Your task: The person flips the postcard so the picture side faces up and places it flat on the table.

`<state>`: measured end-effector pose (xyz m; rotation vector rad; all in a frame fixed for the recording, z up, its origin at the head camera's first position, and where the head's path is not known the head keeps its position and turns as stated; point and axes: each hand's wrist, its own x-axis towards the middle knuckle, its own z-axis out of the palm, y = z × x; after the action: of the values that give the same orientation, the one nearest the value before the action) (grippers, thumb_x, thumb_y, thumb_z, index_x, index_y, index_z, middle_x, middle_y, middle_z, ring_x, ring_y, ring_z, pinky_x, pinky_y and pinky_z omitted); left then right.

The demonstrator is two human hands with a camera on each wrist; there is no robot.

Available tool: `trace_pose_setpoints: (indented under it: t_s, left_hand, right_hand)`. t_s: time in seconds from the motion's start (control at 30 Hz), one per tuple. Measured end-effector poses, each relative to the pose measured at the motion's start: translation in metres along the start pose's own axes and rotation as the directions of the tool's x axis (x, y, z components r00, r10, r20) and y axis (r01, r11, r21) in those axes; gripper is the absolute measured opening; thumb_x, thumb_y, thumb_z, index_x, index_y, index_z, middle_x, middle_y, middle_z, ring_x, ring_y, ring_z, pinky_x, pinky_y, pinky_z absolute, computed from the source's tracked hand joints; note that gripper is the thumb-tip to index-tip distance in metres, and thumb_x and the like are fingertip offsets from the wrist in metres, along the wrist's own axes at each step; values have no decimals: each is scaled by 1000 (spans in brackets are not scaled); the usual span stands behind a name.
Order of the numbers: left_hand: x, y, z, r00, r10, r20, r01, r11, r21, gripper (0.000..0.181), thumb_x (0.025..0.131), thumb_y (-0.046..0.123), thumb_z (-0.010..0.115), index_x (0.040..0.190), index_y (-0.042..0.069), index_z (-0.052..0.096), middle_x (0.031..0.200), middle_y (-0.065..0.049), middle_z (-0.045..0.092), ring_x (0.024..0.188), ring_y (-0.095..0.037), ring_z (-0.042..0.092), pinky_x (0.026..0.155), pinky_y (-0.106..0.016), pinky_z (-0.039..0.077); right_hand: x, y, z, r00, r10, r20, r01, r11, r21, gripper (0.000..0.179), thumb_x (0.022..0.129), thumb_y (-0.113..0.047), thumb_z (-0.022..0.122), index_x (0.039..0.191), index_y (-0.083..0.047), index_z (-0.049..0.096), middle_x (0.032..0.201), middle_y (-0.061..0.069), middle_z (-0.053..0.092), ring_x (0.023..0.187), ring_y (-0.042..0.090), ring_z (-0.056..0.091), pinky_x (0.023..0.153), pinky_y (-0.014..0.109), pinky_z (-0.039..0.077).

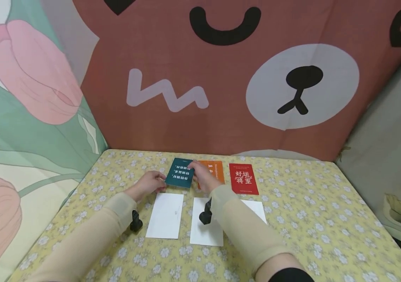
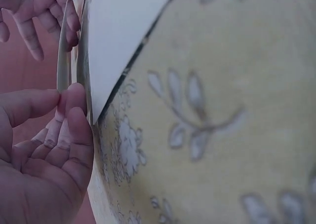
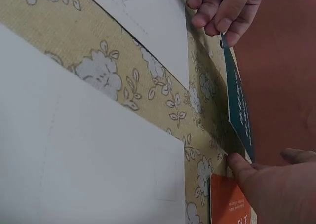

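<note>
A teal card (image 1: 179,173) with white lettering is held tilted above the far part of the table. My left hand (image 1: 150,182) pinches its near left corner between thumb and fingers, and the left wrist view shows the card's thin edge there. At the card's right edge is my right hand (image 1: 204,176), fingers extended; in the right wrist view a gap shows between its index finger and the card (image 3: 237,105). An orange card (image 1: 218,168) lies partly hidden behind that hand. To its right lies a red card (image 1: 244,179) with white characters.
Nearer to me are a white card (image 1: 165,215) on the left, a second white card (image 1: 204,235) in the middle and a third white card (image 1: 255,207) partly under my right sleeve. A yellow floral cloth (image 1: 313,219) covers the table. A printed bear curtain (image 1: 221,133) hangs behind.
</note>
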<state>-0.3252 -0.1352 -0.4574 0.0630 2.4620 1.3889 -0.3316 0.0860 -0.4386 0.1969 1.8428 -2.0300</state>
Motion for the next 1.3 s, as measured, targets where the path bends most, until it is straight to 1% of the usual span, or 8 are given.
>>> trace_pose_setpoints:
  t_s: [0.07, 0.13, 0.2, 0.3, 0.4, 0.83, 1.13, 1.3]
  left_hand:
    - [1, -1, 1, 1000, 1, 3, -1, 1000, 8, 32, 99, 4, 61, 128, -10, 57, 92, -14, 73, 76, -19, 66, 69, -32, 56]
    - [2, -1, 3, 1000, -5, 3, 5, 1000, 11, 31, 99, 4, 62, 126, -10, 58, 91, -13, 73, 75, -18, 66, 68, -31, 56]
    - [3, 0, 3, 1000, -13, 5, 12, 1000, 16, 31, 98, 5, 63, 125, -9, 60, 91, -13, 73, 77, -19, 67, 69, -32, 55]
    - [3, 2, 4, 1000, -14, 15, 13, 999, 33, 30, 98, 6, 63, 124, -9, 61, 93, -13, 73, 81, -20, 68, 69, -32, 55]
    - [3, 4, 4, 1000, -15, 22, 14, 999, 46, 29, 99, 7, 62, 123, -9, 61, 94, -13, 73, 82, -20, 69, 70, -33, 55]
    - [-1, 4, 1, 999, -34, 7, 33, 997, 76, 24, 103, 12, 61, 118, -6, 65, 96, -13, 68, 84, -22, 63, 75, -35, 55]
    - [-25, 4, -11, 1000, -20, 5, 20, 1000, -18, 33, 105, 17, 58, 129, -6, 54, 106, -18, 63, 90, -26, 61, 79, -40, 53]
    - [-44, 7, -22, 999, -30, 39, 33, 996, -83, 42, 108, 21, 54, 137, -6, 43, 125, -26, 55, 110, -37, 59, 89, -48, 53]
  right_hand:
    - [1, 2, -1, 1000, 18, 17, -18, 1000, -2, 70, 104, -26, 51, 167, -23, 20, 171, 11, 17, 148, 37, 32, 121, 61, 10]
    - [3, 4, -2, 999, 29, 17, -29, 1000, 0, 69, 105, -29, 50, 167, -28, 20, 168, 15, 22, 123, 34, 49, 118, 60, 18]
    - [5, 4, -3, 1000, 25, 7, -25, 1000, -7, 67, 105, -30, 50, 166, -29, 22, 166, 16, 25, 107, 30, 47, 115, 55, 25]
    - [7, 2, -2, 1000, 11, -3, -11, 1000, -7, 65, 106, -31, 49, 166, -27, 24, 168, 15, 22, 119, 32, 49, 118, 48, 27]
    - [6, 0, -2, 1000, 8, 2, -8, 1000, -13, 65, 106, -30, 50, 166, -24, 25, 171, 11, 15, 154, 34, 22, 124, 49, 19]
    - [-4, -2, -6, 999, -23, 37, 26, 996, -82, 62, 107, -28, 49, 164, -15, 29, 170, 10, 20, 153, 35, 23, 124, 47, 19]
    - [-28, -12, -6, 995, -34, 94, 48, 988, -146, 60, 109, -30, 49, 163, -11, 30, 168, 13, 24, 151, 39, 25, 122, 50, 23]
    - [-37, -13, -2, 994, -43, 105, 61, 982, -179, 56, 110, -26, 49, 160, -6, 35, 162, 16, 34, 146, 41, 33, 120, 51, 29]
